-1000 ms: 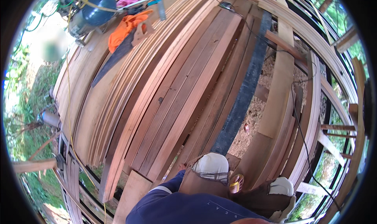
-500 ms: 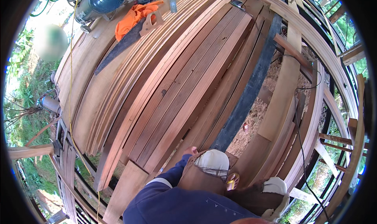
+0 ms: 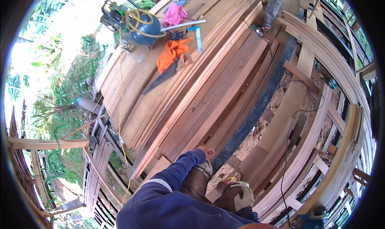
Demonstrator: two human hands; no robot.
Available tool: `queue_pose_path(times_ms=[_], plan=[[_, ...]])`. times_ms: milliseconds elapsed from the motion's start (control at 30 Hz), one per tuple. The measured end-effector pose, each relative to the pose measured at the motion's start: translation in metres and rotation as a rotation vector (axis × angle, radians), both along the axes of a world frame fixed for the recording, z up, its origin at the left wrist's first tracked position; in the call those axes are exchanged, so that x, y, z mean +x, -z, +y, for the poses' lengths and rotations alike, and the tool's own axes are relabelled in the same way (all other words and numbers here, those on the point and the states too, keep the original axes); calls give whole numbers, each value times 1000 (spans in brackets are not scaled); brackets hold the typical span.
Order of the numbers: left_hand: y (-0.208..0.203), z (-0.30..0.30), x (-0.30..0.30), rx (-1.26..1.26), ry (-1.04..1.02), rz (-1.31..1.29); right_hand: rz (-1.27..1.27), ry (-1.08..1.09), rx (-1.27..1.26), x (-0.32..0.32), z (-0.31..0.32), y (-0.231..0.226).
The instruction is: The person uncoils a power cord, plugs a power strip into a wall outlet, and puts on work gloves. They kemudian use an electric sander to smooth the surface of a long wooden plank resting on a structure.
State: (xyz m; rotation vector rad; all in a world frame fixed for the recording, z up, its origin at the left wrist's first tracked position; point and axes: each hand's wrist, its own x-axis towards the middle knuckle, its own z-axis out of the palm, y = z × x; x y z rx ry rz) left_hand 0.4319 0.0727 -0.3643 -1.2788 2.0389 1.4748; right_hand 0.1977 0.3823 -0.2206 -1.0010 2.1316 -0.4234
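My bare left hand (image 3: 207, 151) is by my left knee, above the near end of the stacked planks (image 3: 216, 96). Its fingers look curled in, with nothing visible in them. A pale work glove covers my right hand (image 3: 244, 199), which lies over my right knee with the fingers spread. A yellow and purple sandal (image 3: 233, 177) shows on my foot between the knees. Nearest the left hand runs a long dark board (image 3: 256, 104), laid beside the reddish planks.
A handsaw (image 3: 166, 77) and orange cloth (image 3: 172, 54) lie on the boards at left, near a try square (image 3: 198, 38) and an air compressor (image 3: 140, 32). Another person's leg (image 3: 274, 6) stands at the far end. A black cable (image 3: 285, 165) crosses the right-hand timbers, beside gaps.
My view has shifted, bringing the whole compressor and another person's leg into sight. My gloved right hand now shows clearly on my knee; my left arm is more extended.
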Motion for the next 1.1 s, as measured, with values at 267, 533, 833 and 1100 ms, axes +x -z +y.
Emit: queue_pose_path(times_ms=[267, 533, 833, 1100], plan=[[-29, -252, 65, -428, -419, -243, -37, 58, 245, -17, -114, 6], [45, -633, 18, -631, -54, -598, -127, -61, 700, 34, -203, 58], [45, -784, -18, -795, -94, -553, -267, 191, 959, 42, -260, 6], [-17, -726, -8, -1081, -560, 224, -209, 136, 813, 23, -312, -22]])
